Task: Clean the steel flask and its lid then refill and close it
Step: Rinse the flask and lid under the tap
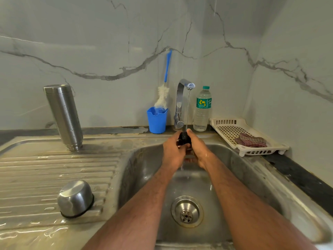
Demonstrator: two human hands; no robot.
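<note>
Steel surfaces dominate: the flask (63, 116) stands upside down, mouth on the draining board (54, 174) at the far left, beaded with droplets, which suggests its body has been washed and left to drain. Nearer on the same board, the steel outer cap (75, 198) rests dome-up with its dark rim against the ridges, apparently also rinsed. Over the sink basin (234, 177), both hands meet under the thin stream falling from the tap (182, 98). The left hand (173, 152) and the right hand (197, 150) are both closed around a small dark lid piece (184, 137), probably the inner stopper, held together right beneath the water; which hand carries most of the grip I cannot tell. So the cleaning looks nearly finished, with this last part being rinsed. Still ahead, by my reckoning: turning the flask upright, refilling it, and screwing the stopper and cap back on. At the far side of the sink a bottle brush (163, 98) leans in a blue cup (156, 121), a plastic water bottle (202, 110) stands just right of the tap, and a white rack (228, 127) at the right holds a folded cloth (250, 140).
</note>
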